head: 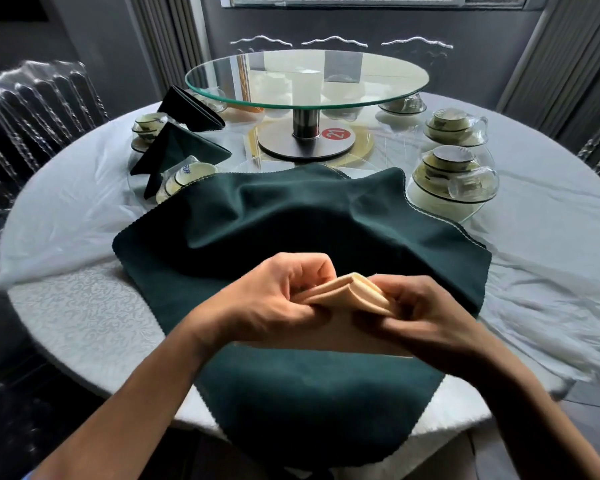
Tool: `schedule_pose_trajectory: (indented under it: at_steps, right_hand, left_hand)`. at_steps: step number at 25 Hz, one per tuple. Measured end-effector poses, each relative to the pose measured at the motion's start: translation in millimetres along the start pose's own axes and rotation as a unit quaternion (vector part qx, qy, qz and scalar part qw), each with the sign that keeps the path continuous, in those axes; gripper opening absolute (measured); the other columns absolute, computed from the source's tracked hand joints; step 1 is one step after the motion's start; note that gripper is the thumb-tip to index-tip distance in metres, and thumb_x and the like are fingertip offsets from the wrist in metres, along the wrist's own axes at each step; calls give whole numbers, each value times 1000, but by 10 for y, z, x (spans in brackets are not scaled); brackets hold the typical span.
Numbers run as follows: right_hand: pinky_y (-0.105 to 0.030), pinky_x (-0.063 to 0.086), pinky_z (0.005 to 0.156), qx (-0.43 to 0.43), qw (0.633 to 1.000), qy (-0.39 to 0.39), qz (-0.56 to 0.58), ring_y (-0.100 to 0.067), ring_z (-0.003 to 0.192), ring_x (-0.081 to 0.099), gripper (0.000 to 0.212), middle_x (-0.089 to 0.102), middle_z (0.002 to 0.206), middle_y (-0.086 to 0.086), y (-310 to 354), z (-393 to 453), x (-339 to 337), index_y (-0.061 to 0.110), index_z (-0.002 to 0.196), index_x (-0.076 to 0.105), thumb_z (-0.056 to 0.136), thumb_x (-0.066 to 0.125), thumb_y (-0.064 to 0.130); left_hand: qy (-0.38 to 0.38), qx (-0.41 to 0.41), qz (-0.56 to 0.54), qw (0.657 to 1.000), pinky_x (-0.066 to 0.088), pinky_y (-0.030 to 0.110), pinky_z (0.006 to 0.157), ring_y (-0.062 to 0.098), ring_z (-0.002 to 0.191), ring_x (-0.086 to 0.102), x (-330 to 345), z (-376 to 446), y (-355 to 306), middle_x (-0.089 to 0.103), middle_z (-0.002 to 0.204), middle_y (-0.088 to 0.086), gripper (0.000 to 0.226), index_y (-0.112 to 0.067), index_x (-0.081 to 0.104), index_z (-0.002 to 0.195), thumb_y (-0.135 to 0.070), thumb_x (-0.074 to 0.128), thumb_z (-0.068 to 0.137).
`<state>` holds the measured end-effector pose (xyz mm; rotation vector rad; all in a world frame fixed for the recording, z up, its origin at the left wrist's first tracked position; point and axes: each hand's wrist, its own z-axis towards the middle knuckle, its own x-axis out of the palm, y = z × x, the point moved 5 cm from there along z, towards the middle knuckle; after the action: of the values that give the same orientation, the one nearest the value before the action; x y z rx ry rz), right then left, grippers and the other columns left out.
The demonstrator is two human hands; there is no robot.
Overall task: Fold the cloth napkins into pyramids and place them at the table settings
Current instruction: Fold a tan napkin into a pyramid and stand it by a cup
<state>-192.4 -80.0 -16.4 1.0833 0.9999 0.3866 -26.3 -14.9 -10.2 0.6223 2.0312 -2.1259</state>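
Round white-clothed dining table (84,317) near edge: left hand (278,299) and right hand (426,317) pinch a folded beige cloth napkin (354,292) above a spread dark green cloth (309,237); two folded green napkins (177,150) stand at the left edge.

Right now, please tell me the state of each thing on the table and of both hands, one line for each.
Beige napkin: partly folded, held by both hands.
Left hand: pinching the napkin.
Right hand: pinching the napkin.
Large green cloth: spread out, rumpled, hanging over the table edge.
Two green napkins: folded, standing at the left settings.
Glass turntable: bare.
Wrapped dish sets: stacked, still sealed.
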Motion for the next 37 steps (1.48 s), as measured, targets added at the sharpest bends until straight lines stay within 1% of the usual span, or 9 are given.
schedule_pose_trajectory:
  at_steps: [4,7,10,15,21,24,27,32,37]
  right_hand:
    - [-27,27,55,-1,998,-49,38,-8,63,37,22,43,66,5,5,236,-98,-3,78,60,83,61,19]
    - [-28,27,56,-2,995,-95,43,-7,63,37,14,42,66,4,-114,326,-138,-3,74,59,76,57,10]
    - [-25,26,54,1,992,-110,57,-6,61,36,12,41,63,7,-234,367,-138,4,68,57,78,58,-4]
    - [-21,26,51,30,992,-113,44,-1,57,34,32,41,59,11,-471,382,-155,13,68,59,79,57,-17]
    - [-16,28,50,42,989,-125,71,1,55,37,38,47,58,12,-582,372,-188,23,71,67,82,58,-12]
    - [-20,29,51,32,989,-134,60,0,58,39,13,48,60,10,-545,345,-206,18,77,68,81,59,8]
    - [-21,31,54,21,985,-161,63,-1,61,41,9,49,62,10,-439,307,-275,16,75,67,80,59,13]
    - [-29,32,59,-3,974,-212,85,-9,65,44,14,51,68,4,-122,158,-483,3,82,66,79,62,16]
    - [-33,39,67,-14,956,-248,157,-17,69,55,19,64,74,-4,354,-61,-696,11,92,74,75,68,17]
  left_hand:
    - [-20,1,-24,1000,49,30,70,18,79,61,-412,134,-161,70,91,7,21,-10,64,103,-12,68,82]
    - [-158,-52,58,984,50,28,85,22,96,67,-1064,493,56,73,100,5,22,-13,67,106,-23,70,86]
    - [-252,-156,278,914,50,30,91,23,102,64,-1756,912,484,69,108,5,19,-20,65,108,-21,66,89]
    - [-172,-265,488,814,32,42,109,31,129,49,-2048,1454,843,55,140,11,44,-21,51,135,-45,43,99]
    - [-230,-301,311,872,48,38,91,36,111,60,-2087,1686,862,61,126,23,67,3,62,119,-57,60,90]
    - [-267,-293,89,914,55,31,66,28,76,69,-2024,1633,693,73,93,17,41,-3,72,95,-38,83,75]
    - [-163,-325,58,930,61,45,76,34,82,72,-1890,1500,583,75,94,18,24,-10,74,100,-19,79,78]
    - [-179,-191,-95,960,61,29,57,19,68,72,-1802,1082,235,75,102,9,62,-40,61,124,11,52,89]
    - [-116,-81,-178,974,56,17,66,9,84,73,-1441,304,-16,76,105,-3,48,-42,79,90,-4,76,61]
